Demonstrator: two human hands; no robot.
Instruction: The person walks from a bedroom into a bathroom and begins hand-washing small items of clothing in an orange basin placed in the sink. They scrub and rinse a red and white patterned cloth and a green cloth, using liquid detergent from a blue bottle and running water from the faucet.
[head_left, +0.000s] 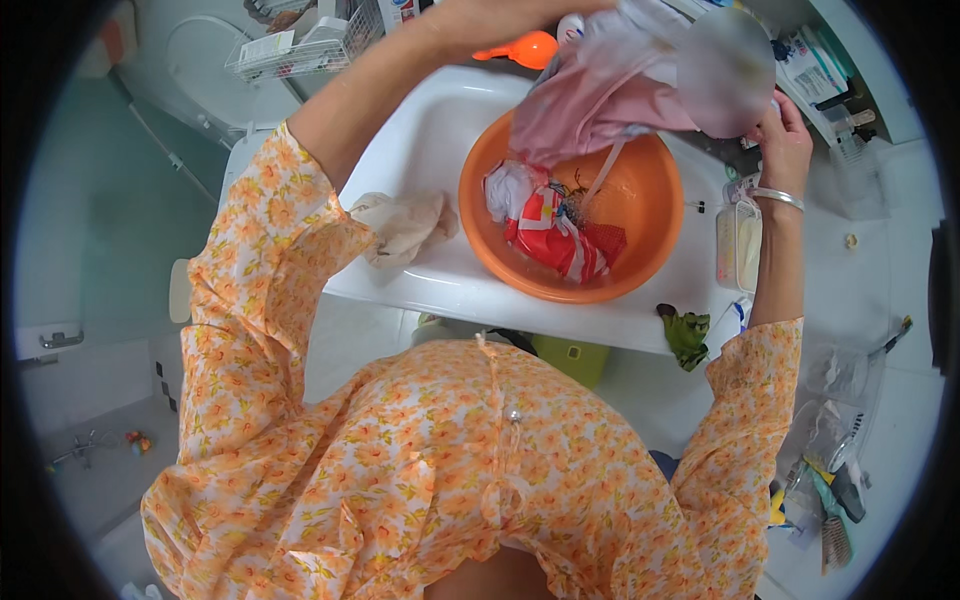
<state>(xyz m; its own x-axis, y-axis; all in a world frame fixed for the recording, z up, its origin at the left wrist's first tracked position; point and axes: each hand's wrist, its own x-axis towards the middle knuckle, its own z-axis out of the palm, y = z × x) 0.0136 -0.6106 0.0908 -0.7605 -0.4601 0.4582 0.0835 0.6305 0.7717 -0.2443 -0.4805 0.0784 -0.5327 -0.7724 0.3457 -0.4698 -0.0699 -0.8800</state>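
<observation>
A pink and white garment (577, 112) hangs over an orange plastic basin (480, 247), its lower part inside the rim. My right hand (784, 139), a silver bangle on its wrist, grips the garment's right side beside a blurred patch. At the top edge, my left hand (570, 6) is mostly cut off near the garment's upper part; its fingers are hidden. Inside the basin, a wet red and white cloth (555, 232) lies in water, and a pale strap dangles over it. The basin stands in a white washbasin (420, 289), where a beige cloth (405, 225) lies left of it.
An orange scoop (525, 51) lies behind the washbasin. A wire basket (307, 56) holds items at upper left, near a toilet lid (217, 67). On the right are a small white basket (739, 247) and a dark green cloth (686, 334) over the washbasin's edge.
</observation>
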